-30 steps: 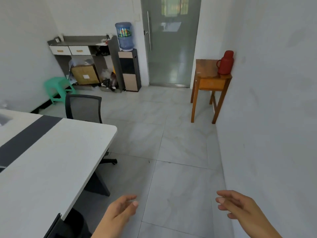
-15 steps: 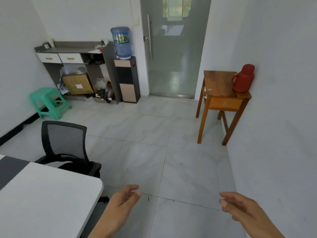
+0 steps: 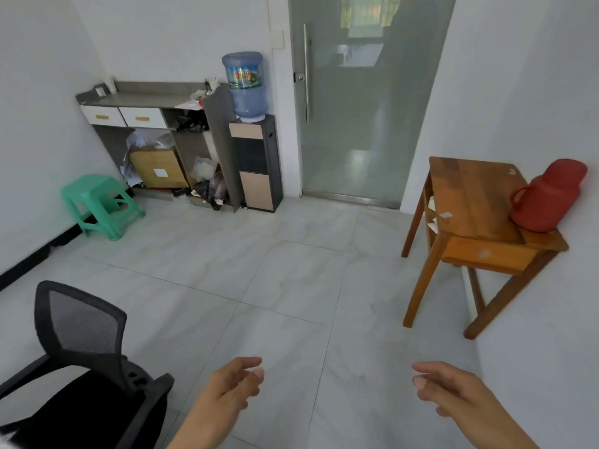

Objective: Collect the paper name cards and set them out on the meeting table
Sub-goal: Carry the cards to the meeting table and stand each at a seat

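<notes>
Both left hand (image 3: 231,387) and right hand (image 3: 453,393) hang loose; bottle label (image 3: 243,76) illegible.

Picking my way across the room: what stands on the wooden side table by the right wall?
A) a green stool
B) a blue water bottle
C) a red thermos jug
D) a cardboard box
C: the red thermos jug stands on the back corner of the wooden side table, next to the wall.

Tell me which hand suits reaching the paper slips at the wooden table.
Right, probably: right hand is empty and nearer the table and slips; left hand is by the chair.
</notes>
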The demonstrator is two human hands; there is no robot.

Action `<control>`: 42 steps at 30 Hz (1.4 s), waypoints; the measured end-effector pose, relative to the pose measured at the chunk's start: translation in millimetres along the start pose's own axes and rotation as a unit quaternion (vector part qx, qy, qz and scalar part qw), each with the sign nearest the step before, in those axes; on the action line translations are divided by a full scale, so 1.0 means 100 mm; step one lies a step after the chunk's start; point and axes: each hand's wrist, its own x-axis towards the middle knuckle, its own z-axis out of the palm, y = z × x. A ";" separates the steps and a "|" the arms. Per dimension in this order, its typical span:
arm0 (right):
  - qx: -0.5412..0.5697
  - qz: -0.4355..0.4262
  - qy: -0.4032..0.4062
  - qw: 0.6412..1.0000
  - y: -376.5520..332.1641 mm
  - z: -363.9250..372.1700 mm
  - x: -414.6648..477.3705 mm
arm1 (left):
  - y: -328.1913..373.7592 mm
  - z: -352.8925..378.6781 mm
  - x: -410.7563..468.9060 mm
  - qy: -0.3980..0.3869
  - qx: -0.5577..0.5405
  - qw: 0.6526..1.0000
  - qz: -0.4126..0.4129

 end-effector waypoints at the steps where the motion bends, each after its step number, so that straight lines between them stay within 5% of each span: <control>1: -0.007 -0.007 -0.012 1.000 -0.16 -0.04 0.26 | 0.16 -0.01 0.17 0.006 -0.008 1.000 -0.002; 13: -0.064 -0.050 -0.128 0.988 -1.63 0.37 2.90 | 0.57 -0.67 1.99 0.126 -0.084 0.987 -0.059; 26: -0.068 -0.067 -0.133 0.987 -3.36 1.73 5.14 | 1.36 -2.70 4.36 0.164 -0.076 0.983 -0.036; 42: -0.117 -0.083 -0.283 0.948 -5.59 3.84 8.46 | 1.86 -4.88 6.98 0.266 -0.124 0.951 -0.101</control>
